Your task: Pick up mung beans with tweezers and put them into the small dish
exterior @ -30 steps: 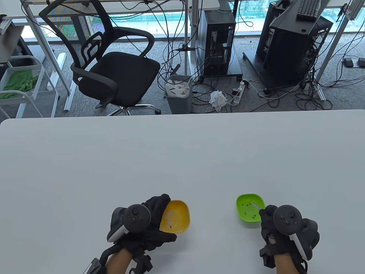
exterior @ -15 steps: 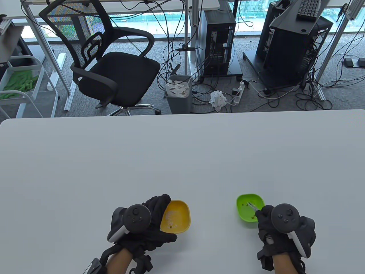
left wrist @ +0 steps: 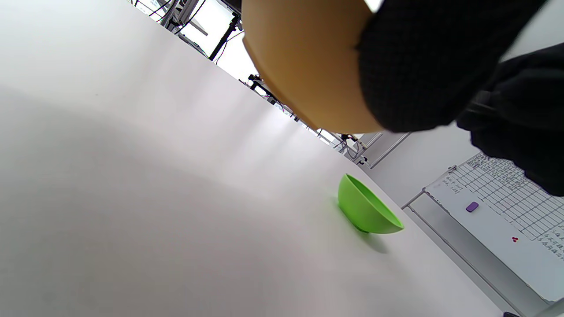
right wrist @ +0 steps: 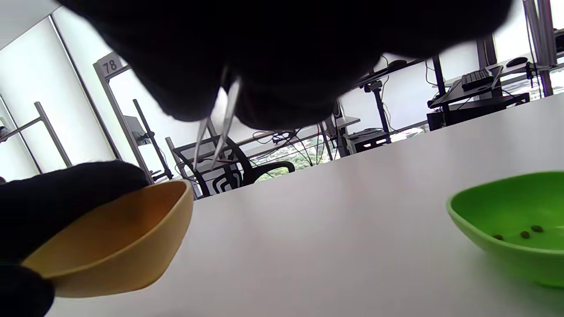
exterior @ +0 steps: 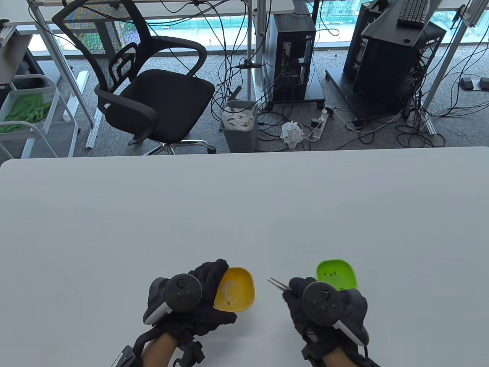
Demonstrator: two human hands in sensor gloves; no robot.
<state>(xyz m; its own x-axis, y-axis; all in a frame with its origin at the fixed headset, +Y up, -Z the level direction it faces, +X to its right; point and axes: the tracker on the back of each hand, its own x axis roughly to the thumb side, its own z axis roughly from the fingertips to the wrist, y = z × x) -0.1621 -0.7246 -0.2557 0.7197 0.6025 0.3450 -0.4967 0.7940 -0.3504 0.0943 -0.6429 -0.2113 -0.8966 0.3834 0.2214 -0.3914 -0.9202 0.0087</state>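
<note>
My left hand (exterior: 208,283) grips the left rim of a yellow bowl (exterior: 238,286) and holds it tilted; pale grains lie inside. The left wrist view shows the bowl's underside (left wrist: 308,61) under my fingers (left wrist: 418,66). My right hand (exterior: 296,290) holds metal tweezers (exterior: 275,283) that point left, tips in the gap between the two dishes. In the right wrist view the tweezers (right wrist: 220,127) have their tips slightly apart; I cannot make out a bean there. The small green dish (exterior: 345,267) stands behind my right hand with several dark mung beans (right wrist: 524,233) in it.
The white table (exterior: 244,214) stretches far beyond the dishes. The green dish also shows in the left wrist view (left wrist: 365,207), apart from the yellow bowl. An office chair (exterior: 149,84) and computer towers stand past the far table edge.
My right hand has moved left with the tweezers, from over the green dish to the gap beside the yellow bowl. My left hand and the yellow bowl have stayed put.
</note>
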